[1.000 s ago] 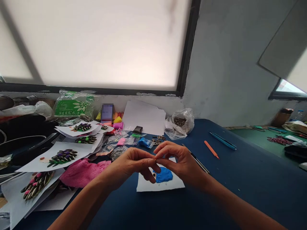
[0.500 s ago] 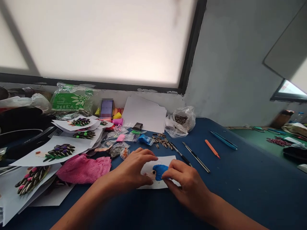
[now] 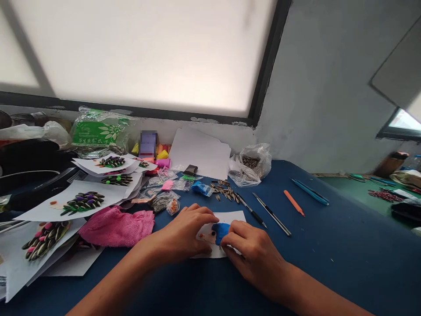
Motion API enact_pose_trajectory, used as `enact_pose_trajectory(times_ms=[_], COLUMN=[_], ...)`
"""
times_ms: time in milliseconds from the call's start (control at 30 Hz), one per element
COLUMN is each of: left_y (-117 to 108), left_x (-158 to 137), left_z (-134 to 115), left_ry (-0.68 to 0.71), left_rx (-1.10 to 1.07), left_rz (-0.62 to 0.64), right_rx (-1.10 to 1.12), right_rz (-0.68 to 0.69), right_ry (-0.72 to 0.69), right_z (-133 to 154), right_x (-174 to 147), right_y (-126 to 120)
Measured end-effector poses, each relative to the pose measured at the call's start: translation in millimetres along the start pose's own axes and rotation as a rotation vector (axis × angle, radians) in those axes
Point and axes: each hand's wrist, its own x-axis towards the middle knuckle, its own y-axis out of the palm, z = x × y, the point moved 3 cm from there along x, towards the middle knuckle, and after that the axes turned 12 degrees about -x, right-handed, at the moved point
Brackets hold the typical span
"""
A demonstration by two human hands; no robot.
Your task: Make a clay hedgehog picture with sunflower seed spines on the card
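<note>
A small sheet of white paper lies on the dark blue table, bearing a flat patch of blue modelling clay. Just left of the blue patch is a pale clay snout with a dark eye dot. My left hand rests at the paper's left side, thumb and fingers spread apart around the snout. With fingertips pinched together, my right hand grips or presses the right edge of the blue clay, hiding that part of it. Loose sunflower seeds lie beyond the paper.
A black pen, a craft knife, an orange marker and blue tweezers lie to the right. Finished seed pictures and a pink cloth are at left. A bag of seeds stands behind.
The view has shifted slightly, so things sit a little to the right. Both hands stay at the paper, the right fingertips still on the blue clay's edge.
</note>
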Motion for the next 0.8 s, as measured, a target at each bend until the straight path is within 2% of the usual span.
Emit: enact_pose_trajectory(times_ms=[467,800], left_y=[-2.2,-1.3], left_x=[1.4,-0.1], left_z=[-4.1,-3.5], left_ry=[-0.036,-0.023], left_rx=[0.046,0.022], left_rz=[0.053,0.041], right_rx=[-0.034,-0.095], right_rz=[-0.003,0.009], right_ry=[-0.048,-0.086], right_z=[4.2,5.3], right_x=[-1.9,-2.9], right_y=[1.7,3.1])
